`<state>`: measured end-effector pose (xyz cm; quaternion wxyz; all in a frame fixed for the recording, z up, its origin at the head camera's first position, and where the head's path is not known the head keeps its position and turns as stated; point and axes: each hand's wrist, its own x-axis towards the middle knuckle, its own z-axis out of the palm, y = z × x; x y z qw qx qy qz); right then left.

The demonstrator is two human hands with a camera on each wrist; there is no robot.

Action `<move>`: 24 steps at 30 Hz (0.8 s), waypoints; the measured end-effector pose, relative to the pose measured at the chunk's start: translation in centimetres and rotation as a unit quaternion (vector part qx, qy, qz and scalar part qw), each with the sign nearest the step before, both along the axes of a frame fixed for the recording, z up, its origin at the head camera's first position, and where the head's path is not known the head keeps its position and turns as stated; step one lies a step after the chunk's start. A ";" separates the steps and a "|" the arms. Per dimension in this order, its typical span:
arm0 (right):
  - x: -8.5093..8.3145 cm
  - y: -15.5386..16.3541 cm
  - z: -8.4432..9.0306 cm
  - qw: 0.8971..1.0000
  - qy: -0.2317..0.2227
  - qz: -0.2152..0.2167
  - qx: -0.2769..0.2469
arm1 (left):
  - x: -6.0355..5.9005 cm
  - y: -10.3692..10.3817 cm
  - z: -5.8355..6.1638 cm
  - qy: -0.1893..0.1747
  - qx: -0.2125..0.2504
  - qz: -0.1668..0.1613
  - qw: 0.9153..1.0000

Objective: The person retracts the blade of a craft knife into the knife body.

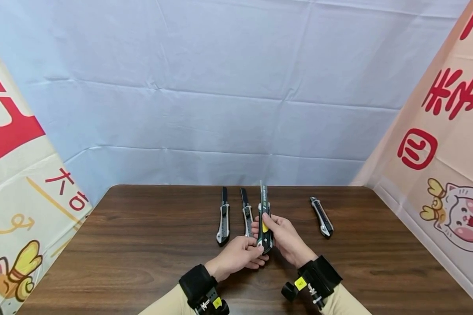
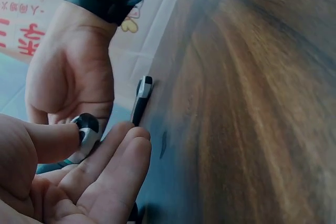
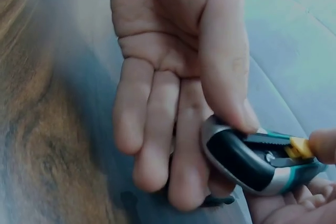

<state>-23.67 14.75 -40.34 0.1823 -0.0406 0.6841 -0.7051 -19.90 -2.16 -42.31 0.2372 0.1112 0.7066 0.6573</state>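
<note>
At the lower middle of the head view, both hands meet around a black utility knife with a teal edge and a yellow slider [image 1: 265, 221], held above the dark brown wooden table [image 1: 142, 245] with its blade end pointing toward the top of the frame. The left hand [image 1: 238, 256] pinches the knife's rounded butt end between thumb and fingertips; in the right wrist view its thumb [image 3: 226, 51] presses down on the silver-rimmed end of the handle [image 3: 252, 161] while the other fingers lie straight beneath it. The right hand [image 1: 285, 238] grasps the knife's body from the right side of the frame, fingers wrapped round it, with a fingertip [image 3: 323, 145] resting at the yellow slider [image 3: 296, 148]. In the left wrist view the butt end [image 2: 86, 132] shows between the two hands, the left thumb [image 2: 42, 140] against it.

Three more knives lie flat on the table. A silver and black utility knife [image 1: 223, 216] lies left of the hands, a second silver and black one [image 1: 246, 212] just beside the held knife, partly hidden behind the left fingers. A dark utility knife [image 1: 321, 216] lies well apart at the right, tilted; the left wrist view also catches it [image 2: 140, 98]. Black wrist straps carry cameras on both beige sleeves. Behind the table hangs a pale blue cloth [image 1: 236, 87], with printed banners at both sides of the frame.
</note>
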 end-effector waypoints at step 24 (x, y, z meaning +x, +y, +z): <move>0.5 0.1 0.3 0.999 0.023 0.009 0.030 | 0.0 0.3 0.0 0.028 -0.025 -0.018 0.999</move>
